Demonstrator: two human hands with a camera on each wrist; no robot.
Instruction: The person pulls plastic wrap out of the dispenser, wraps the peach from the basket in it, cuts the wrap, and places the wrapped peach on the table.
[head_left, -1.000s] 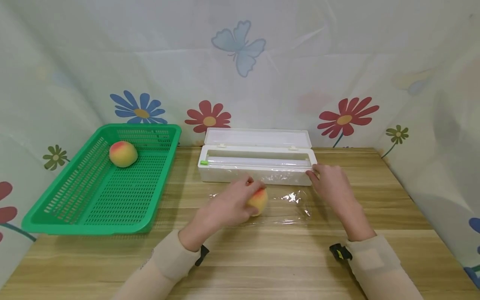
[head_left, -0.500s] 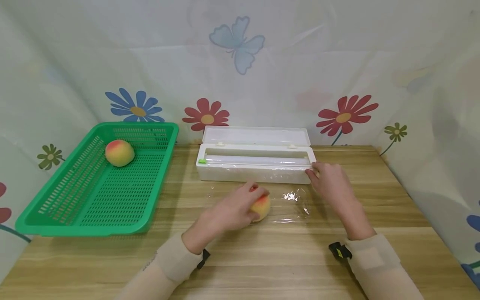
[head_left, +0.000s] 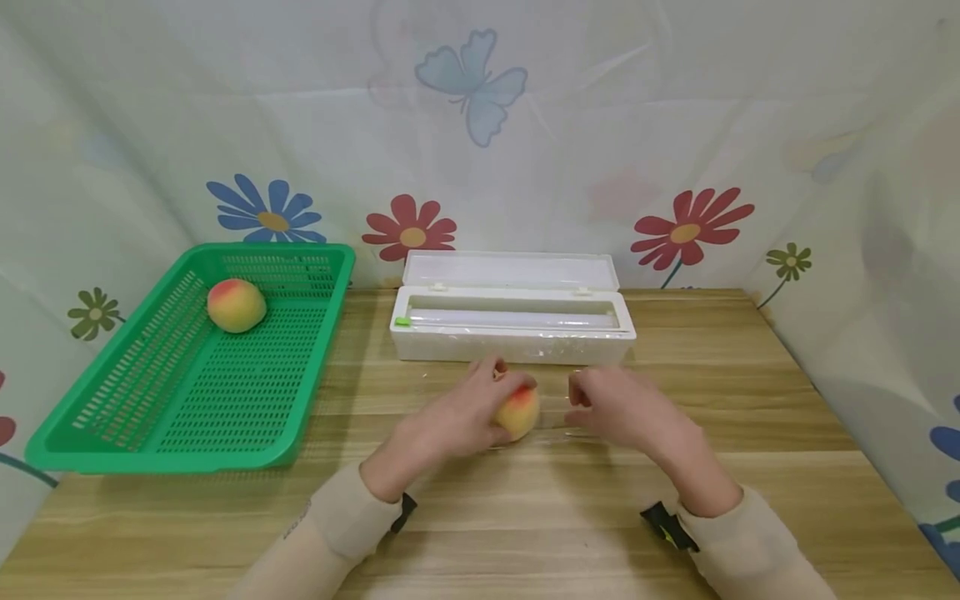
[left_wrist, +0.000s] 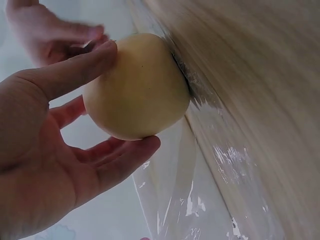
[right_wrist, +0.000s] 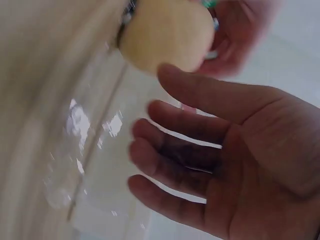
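In front of the white box [head_left: 420,346], my left grip [head_left: 461,417] is holding the peach [head_left: 521,417], best kept steady against dragging the film [left_wrist: 230,162], while my right grip [head_left: 630,408] is hovering released.

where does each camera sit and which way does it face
Head: worn on the head, faces forward and down at the table, box and basket; left hand, right hand and sleeves show.
Left wrist: on that wrist, faces the left hand, its peach and film; right hand at upper left.
Right wrist: on that wrist, faces the right hand; left hand at top right.
Shared: both wrist views show that peach, the film and both hands.
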